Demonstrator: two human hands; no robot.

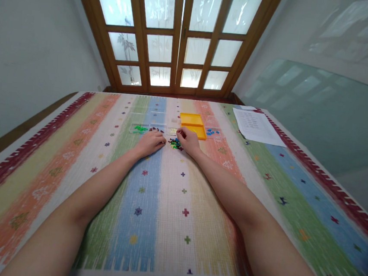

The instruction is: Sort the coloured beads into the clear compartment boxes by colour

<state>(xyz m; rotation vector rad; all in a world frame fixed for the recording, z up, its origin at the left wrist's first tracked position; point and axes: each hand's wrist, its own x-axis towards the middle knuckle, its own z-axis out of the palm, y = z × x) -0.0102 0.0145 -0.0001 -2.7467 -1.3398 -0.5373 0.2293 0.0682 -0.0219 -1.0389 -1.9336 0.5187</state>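
Note:
A small pile of mixed green, blue, yellow and dark pieces [175,144] lies on the striped cloth between my hands. My left hand [152,143] rests just left of the pile, fingers bent together; anything in them is too small to make out. My right hand [187,141] is at the pile's upper right, thumb and fingertips pinched near a clear box with pale pieces [173,131]. Green pieces [140,129] fill a clear box at the left, beside one with dark red pieces [156,129]. An open yellow box [200,132] and a clear box with blue pieces [212,132] stand at the right.
The striped tablecloth [139,194] covers the table. A printed white sheet [257,127] lies at the far right. Beyond the far edge are wooden doors with glass panes [180,35], and a glass panel [323,112] leans at the right wall.

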